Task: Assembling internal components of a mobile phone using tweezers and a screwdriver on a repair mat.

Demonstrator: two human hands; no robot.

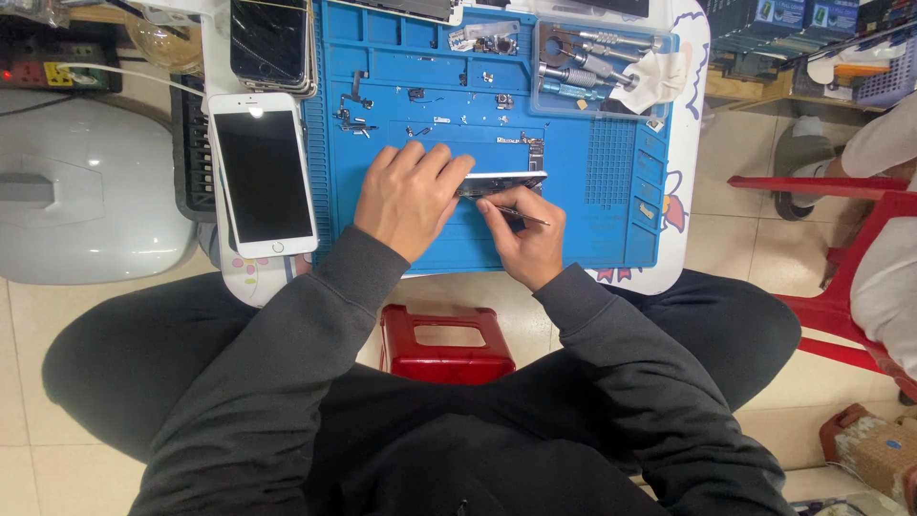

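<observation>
Phone frame (pixel 503 182) steadied under left hand (pixel 409 199), fingers pressed; right hand (pixel 523 244) fingers pinch tweezers (pixel 523 216); blue boxes (pixel 798 14) at one o'clock.

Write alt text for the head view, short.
Seen from above, a person's left hand steadies an opened phone body on a blue repair mat while the right hand works a thin metal tool against it. A white phone lies to the left.

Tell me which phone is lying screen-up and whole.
The white phone left of the blue mat; the one under the hands is opened up.
</observation>
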